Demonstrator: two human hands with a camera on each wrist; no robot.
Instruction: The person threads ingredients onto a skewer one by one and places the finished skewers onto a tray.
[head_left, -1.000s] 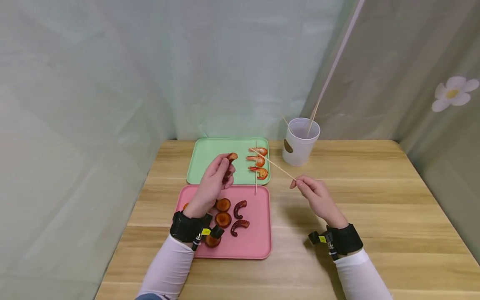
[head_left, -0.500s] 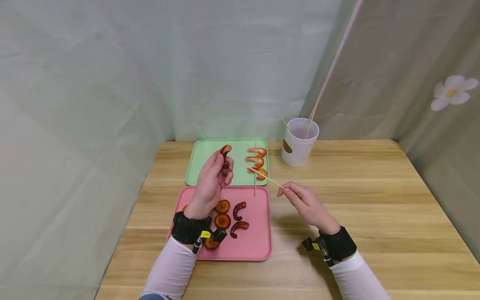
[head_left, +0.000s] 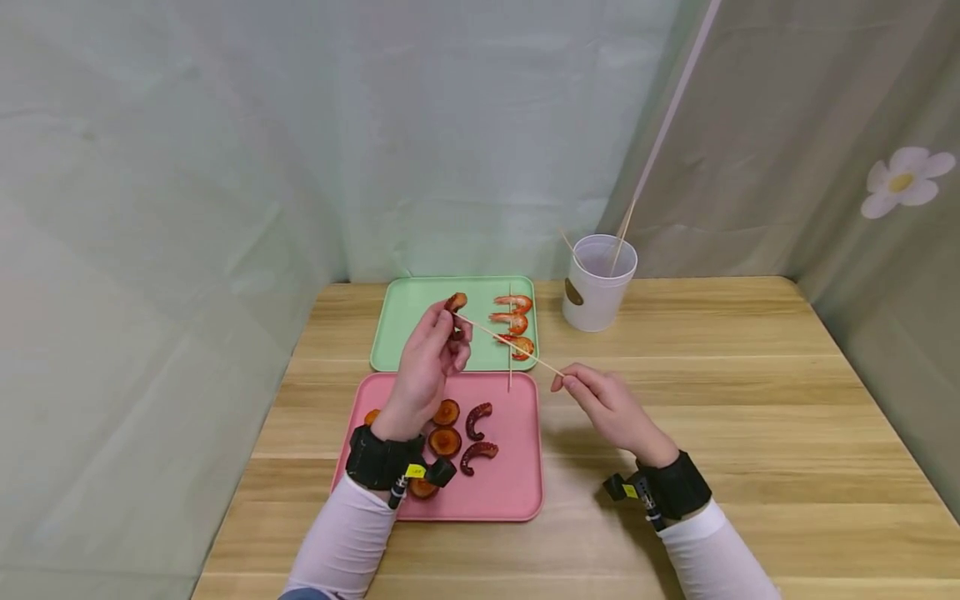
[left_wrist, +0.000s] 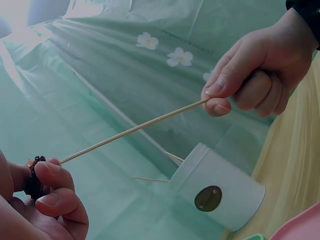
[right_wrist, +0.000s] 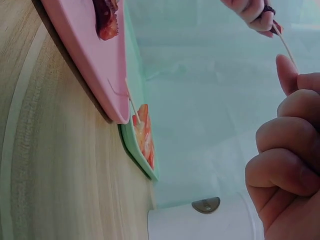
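Note:
My left hand [head_left: 426, 362] pinches a dark red octopus tentacle [head_left: 456, 302] above the green tray [head_left: 420, 321]. In my right hand [head_left: 611, 407] a thin wooden skewer [head_left: 525, 352] is pinched near one end. Its other end reaches the tentacle at the left fingertips; in the left wrist view the skewer [left_wrist: 135, 129] meets the tentacle [left_wrist: 34, 180], but whether it has pierced it is hidden by the fingers. Two more tentacles [head_left: 478, 458] and several round brown mushroom caps [head_left: 446, 442] lie on the pink tray [head_left: 517, 500], partly under my left wrist.
Three shrimp [head_left: 512, 323] on a skewer lie at the green tray's right side, the skewer's end overhanging the pink tray. A white cup [head_left: 598, 302] holding several skewers [head_left: 627, 227] stands behind on the wooden table [head_left: 750, 400]. Curtains hang behind and at the sides.
My right hand has moved left and slightly down, bringing the skewer from over the shrimp to the tentacle. My left hand has turned the tentacle a little and raised it slightly.

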